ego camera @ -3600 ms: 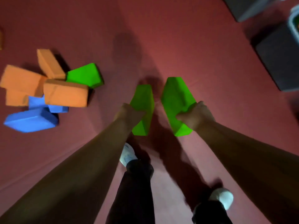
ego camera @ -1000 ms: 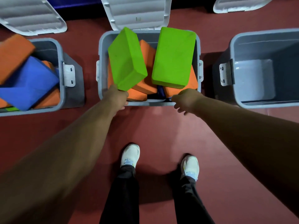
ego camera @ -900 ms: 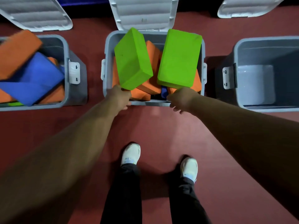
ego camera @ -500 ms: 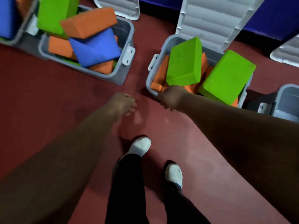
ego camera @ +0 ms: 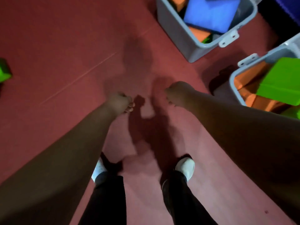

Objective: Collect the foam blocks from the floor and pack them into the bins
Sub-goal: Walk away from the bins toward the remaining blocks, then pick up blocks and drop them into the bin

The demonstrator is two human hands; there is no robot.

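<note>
My left hand [ego camera: 120, 103] and my right hand [ego camera: 177, 93] hang over bare red floor, both empty with fingers loosely curled. At the right edge a grey bin [ego camera: 233, 83] holds a green foam block [ego camera: 282, 85] lying on orange blocks [ego camera: 246, 77]. A second grey bin [ego camera: 178, 31] at the top right holds a blue block [ego camera: 211, 15] over orange ones. One green block [ego camera: 4, 73] lies on the floor at the far left edge, partly cut off.
Red floor [ego camera: 73, 54] stretches between me and the far-left block, with a faint seam line across it. My legs in dark trousers and white shoes [ego camera: 186, 168] stand below the hands. A dark blue wall strip shows at the top right corner.
Both hands let go of the two green blocks, which now lie in the middle bin. My view has swung left, away from the bins, and my hands have dropped over open floor.
</note>
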